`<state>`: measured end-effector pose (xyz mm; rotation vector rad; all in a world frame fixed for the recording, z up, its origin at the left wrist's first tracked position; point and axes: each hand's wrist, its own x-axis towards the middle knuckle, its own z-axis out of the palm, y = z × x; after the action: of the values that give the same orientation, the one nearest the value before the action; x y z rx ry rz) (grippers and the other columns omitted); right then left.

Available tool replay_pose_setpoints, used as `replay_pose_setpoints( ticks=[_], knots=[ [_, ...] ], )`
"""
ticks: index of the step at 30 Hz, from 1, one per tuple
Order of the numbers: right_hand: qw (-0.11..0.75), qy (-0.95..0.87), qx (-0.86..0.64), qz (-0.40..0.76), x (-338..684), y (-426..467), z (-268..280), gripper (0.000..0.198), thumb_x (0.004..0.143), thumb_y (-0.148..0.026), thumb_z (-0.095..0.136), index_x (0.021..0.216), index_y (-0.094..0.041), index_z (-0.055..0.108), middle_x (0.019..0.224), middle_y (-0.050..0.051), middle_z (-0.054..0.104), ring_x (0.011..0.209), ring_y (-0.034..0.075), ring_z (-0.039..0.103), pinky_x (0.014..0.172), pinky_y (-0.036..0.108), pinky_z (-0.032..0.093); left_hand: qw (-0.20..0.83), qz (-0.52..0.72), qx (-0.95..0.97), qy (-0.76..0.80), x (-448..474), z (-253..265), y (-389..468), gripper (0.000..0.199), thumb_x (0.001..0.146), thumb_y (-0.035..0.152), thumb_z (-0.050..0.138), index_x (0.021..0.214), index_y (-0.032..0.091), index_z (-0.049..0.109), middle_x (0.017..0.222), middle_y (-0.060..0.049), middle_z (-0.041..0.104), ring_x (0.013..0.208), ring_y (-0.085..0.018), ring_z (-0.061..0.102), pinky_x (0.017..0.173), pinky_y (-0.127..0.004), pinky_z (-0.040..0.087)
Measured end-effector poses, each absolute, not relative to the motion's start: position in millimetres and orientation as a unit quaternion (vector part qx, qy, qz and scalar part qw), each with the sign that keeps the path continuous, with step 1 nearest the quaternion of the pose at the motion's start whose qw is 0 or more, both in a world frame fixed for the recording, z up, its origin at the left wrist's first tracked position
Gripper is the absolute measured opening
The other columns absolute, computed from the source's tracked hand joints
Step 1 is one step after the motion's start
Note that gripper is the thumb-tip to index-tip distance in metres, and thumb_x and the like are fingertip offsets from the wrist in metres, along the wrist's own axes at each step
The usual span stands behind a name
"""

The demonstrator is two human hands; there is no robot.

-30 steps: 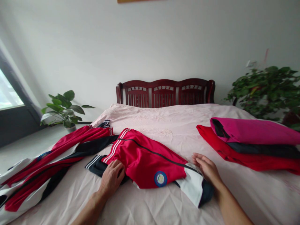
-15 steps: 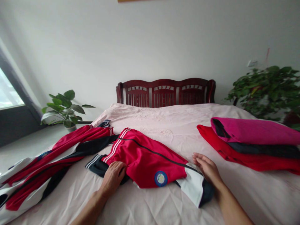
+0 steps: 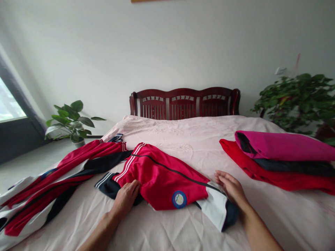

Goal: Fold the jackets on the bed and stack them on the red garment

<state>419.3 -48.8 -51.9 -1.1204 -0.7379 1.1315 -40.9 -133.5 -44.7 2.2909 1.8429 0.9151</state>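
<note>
A red zip-up track jacket (image 3: 167, 181) lies flat before me, with a white and dark upper end, a round blue badge and white-striped hem. One dark striped cuff (image 3: 104, 181) pokes out at its left. My left hand (image 3: 127, 196) is closed on the jacket's near left edge, beside that cuff; its fingertips are partly hidden. At the opposite end, my right hand (image 3: 230, 186) rests against the white and dark part, near the zipper's end. Its fingers are stretched out, and I see nothing gripped in them.
More red, white and dark jackets (image 3: 75, 174) lie spread out on the left of the bed. A folded stack of clothes (image 3: 285, 148) sits on the right. The pink bedsheet (image 3: 180, 132) reaches back to a wooden headboard (image 3: 183, 101). Potted plants (image 3: 74, 118) flank the bed.
</note>
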Motion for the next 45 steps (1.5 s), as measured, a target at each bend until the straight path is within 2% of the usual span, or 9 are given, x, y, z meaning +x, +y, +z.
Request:
replay_pose_setpoints(
  ticks=[15, 45],
  knots=[
    [0.633, -0.328, -0.493, 0.499, 420.5, -47.5, -53.2, 0.024, 0.058, -0.013, 0.073, 0.081, -0.020, 0.071, 0.074, 0.002, 0.074, 0.064, 0.013, 0.068, 0.059, 0.018, 0.058, 0.044, 0.300, 0.742, 0.598, -37.3, -38.9, -137.6, 0.029, 0.100, 0.038, 0.036, 0.089, 0.026, 0.061, 0.080, 0.001, 0.072, 0.075, -0.016, 0.069, 0.069, -0.025, 0.047],
    [0.635, -0.322, -0.489, 0.503, 420.1, -46.4, -53.8, 0.024, 0.058, -0.011, 0.073, 0.080, -0.020, 0.072, 0.072, 0.001, 0.074, 0.063, 0.011, 0.068, 0.060, 0.015, 0.057, 0.062, 0.278, 0.756, 0.590, -35.0, -34.5, -139.6, 0.029, 0.101, 0.037, 0.034, 0.085, 0.025, 0.056, 0.079, 0.002, 0.070, 0.075, -0.015, 0.070, 0.069, -0.023, 0.044]
  ],
)
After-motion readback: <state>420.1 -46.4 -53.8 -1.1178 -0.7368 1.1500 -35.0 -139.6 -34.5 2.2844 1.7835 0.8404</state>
